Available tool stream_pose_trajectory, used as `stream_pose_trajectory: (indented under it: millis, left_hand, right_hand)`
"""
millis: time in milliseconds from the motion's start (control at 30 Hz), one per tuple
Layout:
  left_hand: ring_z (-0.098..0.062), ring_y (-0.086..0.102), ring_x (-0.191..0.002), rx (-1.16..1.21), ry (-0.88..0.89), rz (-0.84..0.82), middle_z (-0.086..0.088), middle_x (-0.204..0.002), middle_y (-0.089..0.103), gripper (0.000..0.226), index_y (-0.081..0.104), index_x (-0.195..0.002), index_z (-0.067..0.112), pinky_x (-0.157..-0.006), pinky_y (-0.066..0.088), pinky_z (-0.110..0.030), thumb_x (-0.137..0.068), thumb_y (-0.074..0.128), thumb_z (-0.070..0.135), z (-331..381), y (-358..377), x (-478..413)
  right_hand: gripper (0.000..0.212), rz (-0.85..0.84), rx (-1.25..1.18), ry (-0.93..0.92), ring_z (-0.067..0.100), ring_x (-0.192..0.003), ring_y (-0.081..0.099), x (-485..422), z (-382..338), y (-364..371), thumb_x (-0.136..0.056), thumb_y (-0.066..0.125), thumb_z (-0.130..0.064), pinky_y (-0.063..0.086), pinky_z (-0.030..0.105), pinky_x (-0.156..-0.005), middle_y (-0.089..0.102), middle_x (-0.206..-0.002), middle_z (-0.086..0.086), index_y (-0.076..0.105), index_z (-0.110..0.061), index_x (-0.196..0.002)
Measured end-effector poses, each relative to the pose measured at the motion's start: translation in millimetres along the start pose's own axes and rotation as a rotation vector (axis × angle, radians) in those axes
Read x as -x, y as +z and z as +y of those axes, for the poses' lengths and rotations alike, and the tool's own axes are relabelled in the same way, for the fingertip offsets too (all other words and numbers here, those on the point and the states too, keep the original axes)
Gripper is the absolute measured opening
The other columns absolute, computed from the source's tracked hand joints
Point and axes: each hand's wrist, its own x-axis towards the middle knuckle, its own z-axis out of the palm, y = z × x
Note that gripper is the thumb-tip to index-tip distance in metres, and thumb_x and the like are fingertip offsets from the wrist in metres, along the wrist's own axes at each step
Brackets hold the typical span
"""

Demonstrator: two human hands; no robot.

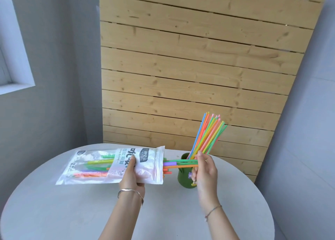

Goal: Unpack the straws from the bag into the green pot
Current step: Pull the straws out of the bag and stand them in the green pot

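My left hand point(132, 174) grips a clear plastic straw bag point(101, 165), held level above the table with its open mouth facing right. Several coloured straws lie inside it, and a few stick out of the mouth. My right hand point(205, 169) pinches the ends of a few straws point(181, 163), green and orange, that reach out of the bag. Just behind that hand stands the green pot point(184, 176), partly hidden by my fingers. A bundle of coloured straws point(208, 133) stands in the pot, leaning to the upper right.
A round white table point(72, 212) carries the pot near its far edge. A wooden slat wall point(190, 67) rises close behind it. Grey walls flank both sides, with a window recess at the upper left.
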Motion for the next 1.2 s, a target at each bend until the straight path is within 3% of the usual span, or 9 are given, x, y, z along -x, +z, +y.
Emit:
stream_pose_trajectory:
  millis: [100,267,433,600,733,800,933,1067,1200]
  left_hand:
    - [-0.024,0.060,-0.118,-0.005,-0.024,0.016,-0.005,-0.127,0.064,0.046,0.060,-0.126,0.011,-0.106,0.042,-0.047,-0.085,0.068,0.031,-7,1,-1]
    - [-0.023,0.062,-0.113,-0.052,-0.054,-0.017,-0.007,-0.125,0.065,0.048,0.060,-0.126,0.008,-0.105,0.044,-0.042,-0.084,0.068,0.031,-17,5,5]
    - [-0.025,0.060,-0.116,0.018,-0.047,0.004,-0.005,-0.126,0.064,0.035,0.062,-0.119,0.014,-0.106,0.042,-0.049,-0.087,0.065,0.029,-7,-3,-5]
    - [-0.025,0.062,-0.114,0.009,-0.053,-0.028,-0.005,-0.126,0.065,0.036,0.064,-0.117,0.013,-0.106,0.042,-0.050,-0.085,0.067,0.030,-15,-1,-7]
    - [-0.018,0.064,-0.089,-0.006,-0.098,-0.016,-0.006,-0.111,0.067,0.035,0.060,-0.121,0.010,-0.092,0.050,-0.036,-0.088,0.064,0.025,-26,9,10]
    - [-0.018,0.064,-0.088,0.016,-0.112,-0.013,-0.004,-0.105,0.067,0.033,0.059,-0.120,0.011,-0.089,0.050,-0.037,-0.090,0.062,0.025,-27,7,7]
    - [-0.031,0.060,-0.118,0.076,-0.084,0.003,-0.007,-0.127,0.063,0.050,0.057,-0.129,0.011,-0.105,0.040,-0.055,-0.084,0.068,0.029,-21,0,-9]
    - [-0.011,0.071,-0.073,0.117,-0.056,0.026,-0.003,-0.119,0.062,0.026,0.059,-0.117,0.015,-0.090,0.050,-0.041,-0.092,0.059,0.022,-10,5,-9]
    - [-0.018,0.065,-0.092,0.108,-0.080,0.008,-0.005,-0.126,0.062,0.016,0.061,-0.106,0.015,-0.102,0.045,-0.045,-0.092,0.059,0.023,-9,6,-12]
  right_hand:
    - [0.024,-0.066,-0.042,0.108,0.010,-0.036,0.031,8,-2,10,-0.090,0.057,-0.034,0.025,0.020,-0.037,0.037,-0.043,-0.008,0.055,-0.011,-0.086]
    - [0.010,-0.175,0.060,0.155,0.012,-0.044,0.043,16,4,21,-0.089,0.061,-0.020,0.031,0.019,-0.037,0.051,-0.057,0.001,0.059,-0.011,-0.084]
    - [0.026,0.003,-0.065,0.103,0.011,-0.032,0.029,3,-8,6,-0.092,0.055,-0.016,0.023,0.022,-0.039,0.031,-0.041,-0.003,0.056,-0.007,-0.068]
    - [0.012,0.018,-0.198,0.120,0.010,-0.033,0.034,7,-9,10,-0.087,0.063,-0.013,0.027,0.021,-0.036,0.049,-0.053,0.002,0.059,-0.009,-0.076]
    - [0.015,-0.057,-0.023,0.190,0.013,-0.046,0.049,17,6,27,-0.084,0.067,-0.023,0.039,0.021,-0.043,0.059,-0.062,0.003,0.066,-0.010,-0.077]
    - [0.022,-0.020,-0.012,0.162,0.013,-0.038,0.045,15,3,25,-0.087,0.063,-0.022,0.035,0.019,-0.039,0.055,-0.055,0.006,0.064,-0.006,-0.073]
    - [0.030,0.096,-0.080,0.108,0.012,-0.026,0.034,-3,-20,8,-0.091,0.054,-0.019,0.031,0.019,-0.034,0.043,-0.035,-0.001,0.058,-0.005,-0.064]
    - [0.032,0.164,-0.084,0.028,0.009,-0.025,0.035,-28,-40,-8,-0.091,0.054,-0.016,0.029,0.016,-0.031,0.045,-0.032,-0.003,0.053,-0.006,-0.060]
    - [0.030,0.185,0.015,-0.091,0.008,-0.024,0.036,-58,-58,-22,-0.090,0.055,-0.015,0.031,0.016,-0.031,0.044,-0.031,-0.004,0.052,-0.006,-0.062]
